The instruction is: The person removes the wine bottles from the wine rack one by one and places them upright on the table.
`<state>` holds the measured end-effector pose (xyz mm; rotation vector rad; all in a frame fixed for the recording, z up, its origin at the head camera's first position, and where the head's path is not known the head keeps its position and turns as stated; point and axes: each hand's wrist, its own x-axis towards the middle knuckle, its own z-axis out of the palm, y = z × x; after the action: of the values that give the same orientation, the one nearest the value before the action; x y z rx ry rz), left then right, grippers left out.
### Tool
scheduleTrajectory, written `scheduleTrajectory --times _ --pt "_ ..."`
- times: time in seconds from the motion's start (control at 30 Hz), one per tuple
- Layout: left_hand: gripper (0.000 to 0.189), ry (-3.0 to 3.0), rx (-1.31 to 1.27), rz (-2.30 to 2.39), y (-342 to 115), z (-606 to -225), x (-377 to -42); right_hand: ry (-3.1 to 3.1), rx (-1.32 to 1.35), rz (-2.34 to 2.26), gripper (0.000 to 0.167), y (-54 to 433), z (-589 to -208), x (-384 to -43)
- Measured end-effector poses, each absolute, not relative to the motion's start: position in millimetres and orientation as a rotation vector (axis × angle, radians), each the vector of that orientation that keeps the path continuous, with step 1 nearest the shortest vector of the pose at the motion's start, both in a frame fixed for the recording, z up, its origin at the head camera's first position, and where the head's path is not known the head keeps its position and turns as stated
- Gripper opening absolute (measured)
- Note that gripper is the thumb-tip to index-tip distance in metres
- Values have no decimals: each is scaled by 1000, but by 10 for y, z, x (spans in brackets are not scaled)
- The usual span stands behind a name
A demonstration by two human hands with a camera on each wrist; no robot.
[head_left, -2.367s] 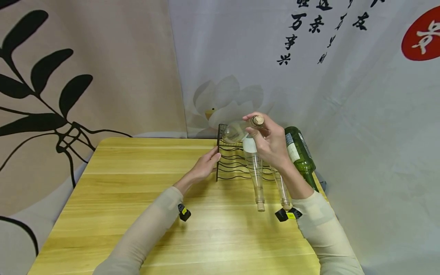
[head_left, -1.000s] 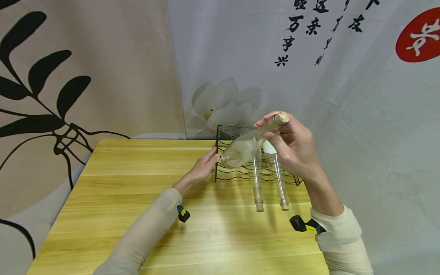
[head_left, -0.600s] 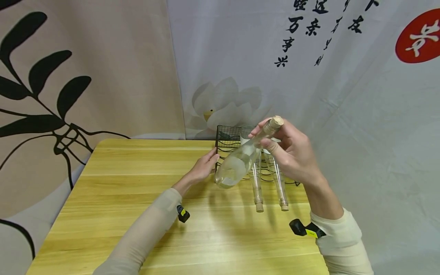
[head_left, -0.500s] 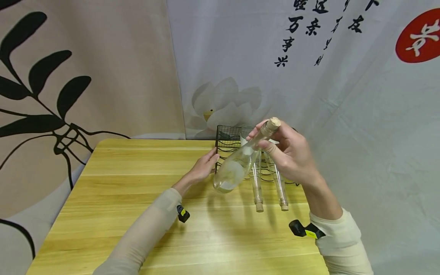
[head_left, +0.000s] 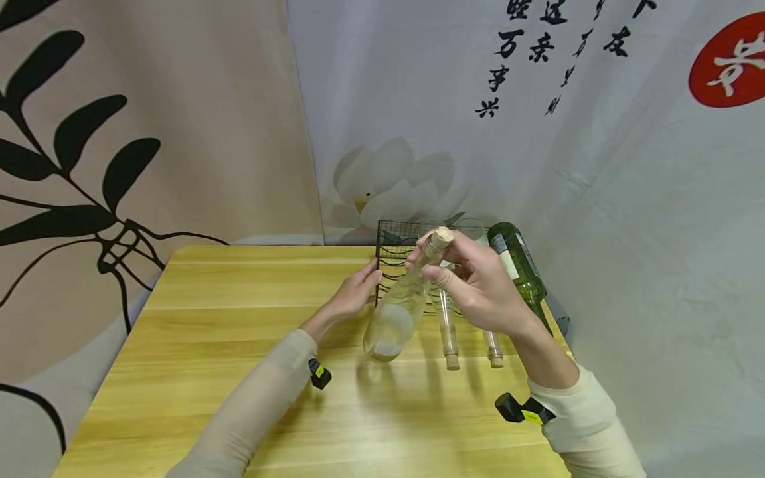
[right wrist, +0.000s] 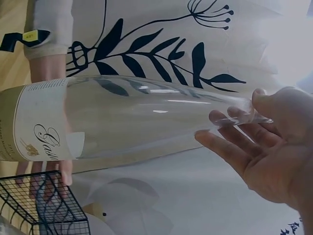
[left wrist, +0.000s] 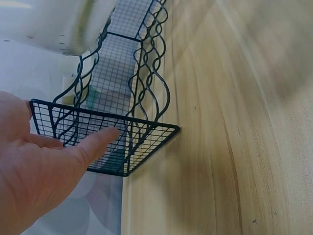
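Observation:
My right hand (head_left: 478, 285) pinches the neck of a clear glass wine bottle (head_left: 397, 315) between thumb and fingers. The bottle has a cork in its mouth and tilts, cork up, its base toward the front left of a black wire rack (head_left: 378, 232). A printed white label (right wrist: 41, 122) wraps its lower body in the right wrist view. My left hand (head_left: 352, 292) rests with straight fingers against the rack's left mesh end; its thumb lies along the mesh in the left wrist view. Two other corked clear bottles lie in the rack, one neck (head_left: 447, 332) left of the other (head_left: 492, 345).
A dark green bottle (head_left: 516, 259) with a label lies at the table's right edge, beyond my right hand. The wooden table (head_left: 239, 312) reaches back to a printed curtain (head_left: 418, 99) hung behind and to the right.
The held bottle first moved right over the rack, then came forward, down and left, growing steeper. My left hand stayed at the rack's end. The green bottle was hidden for a while and shows again.

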<state>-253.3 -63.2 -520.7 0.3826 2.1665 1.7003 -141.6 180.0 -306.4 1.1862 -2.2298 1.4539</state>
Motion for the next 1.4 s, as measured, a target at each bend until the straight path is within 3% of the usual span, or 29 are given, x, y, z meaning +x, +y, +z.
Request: scheduleTrajectory --times 0.3,1.0,1.4 --pt "74 2142 382 1706 -641 -5203 -2547 -2278 1189 1454 33 1737 -3267 -1428" --pt "70 2128 366 1770 -627 -5225 -2550 -2476 1127 1426 24 1624 -3691 -1416" --pt "70 2080 380 1784 -641 -5238 -2554 -2434 1146 1405 29 1607 -3795 -1428"
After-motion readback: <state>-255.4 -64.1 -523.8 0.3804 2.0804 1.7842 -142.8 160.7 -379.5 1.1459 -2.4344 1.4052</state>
